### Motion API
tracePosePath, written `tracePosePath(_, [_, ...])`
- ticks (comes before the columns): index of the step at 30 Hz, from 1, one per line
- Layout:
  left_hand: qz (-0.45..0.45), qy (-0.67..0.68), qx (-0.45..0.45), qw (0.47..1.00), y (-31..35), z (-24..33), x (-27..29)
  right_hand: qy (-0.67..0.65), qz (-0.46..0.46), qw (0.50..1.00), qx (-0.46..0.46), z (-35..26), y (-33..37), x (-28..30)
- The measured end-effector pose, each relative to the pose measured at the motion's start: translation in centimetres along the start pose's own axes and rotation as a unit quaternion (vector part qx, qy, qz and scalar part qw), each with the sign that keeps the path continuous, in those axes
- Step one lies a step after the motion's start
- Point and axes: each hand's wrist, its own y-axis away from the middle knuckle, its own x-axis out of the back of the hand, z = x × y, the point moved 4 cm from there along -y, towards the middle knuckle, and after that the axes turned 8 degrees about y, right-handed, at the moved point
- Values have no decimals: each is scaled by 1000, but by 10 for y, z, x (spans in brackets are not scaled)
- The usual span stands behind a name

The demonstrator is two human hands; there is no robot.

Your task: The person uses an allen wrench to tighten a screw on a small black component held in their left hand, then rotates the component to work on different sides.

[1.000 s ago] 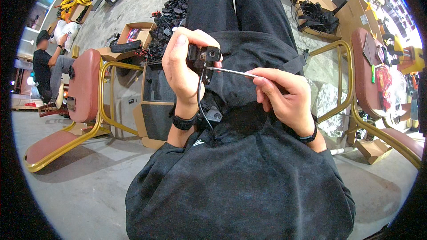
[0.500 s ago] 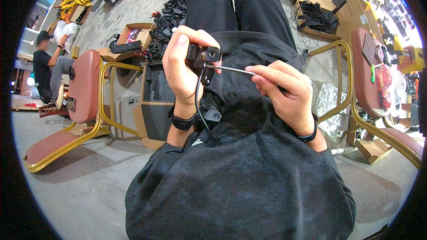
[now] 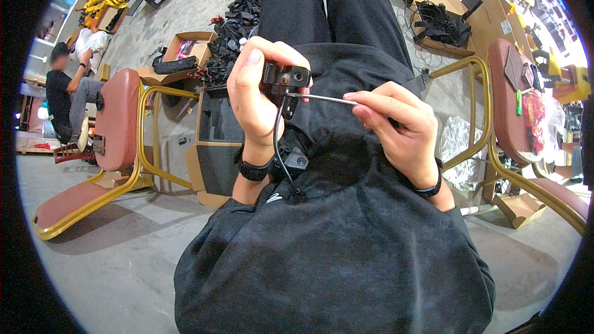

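My left hand (image 3: 250,89) is wrapped around a small black device (image 3: 286,78) with a round lens-like opening on its face. A black cable (image 3: 278,136) runs from the device down toward my shirt. Between the thumb and fingertips of my right hand (image 3: 405,127) is a thin metal rod (image 3: 325,98), a slim tool whose kind I cannot make out. It lies nearly level, and its far tip meets the lower part of the device. Just below my left hand, a second small black camera-like unit (image 3: 298,159) rests against my dark shirt.
Red-padded chairs with gold frames stand to my left (image 3: 117,120) and right (image 3: 510,99). A heap of black cables (image 3: 232,37) and a foam-lined box (image 3: 219,124) lie left of my legs. At right sits a cardboard box (image 3: 442,34) of black gear. Another person (image 3: 65,89) sits far left.
The device in my left hand has shifted and turned slightly to the right. The rod's tip stays against it, and my right hand has barely moved.
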Motion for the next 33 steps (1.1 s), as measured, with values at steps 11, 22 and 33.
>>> tracePosePath(11, [30, -15, 9, 999, 1, 0, -1, 68, 12, 996, 61, -4, 2, 2])
tracePosePath(22, [50, 59, 7, 997, 2, -4, 10, 56, 6, 992, 109, -5, 5, -2])
tracePosePath(33, [27, 108, 17, 994, 2, -3, 7, -99, -55, 990, -82, 5, 8, -6])
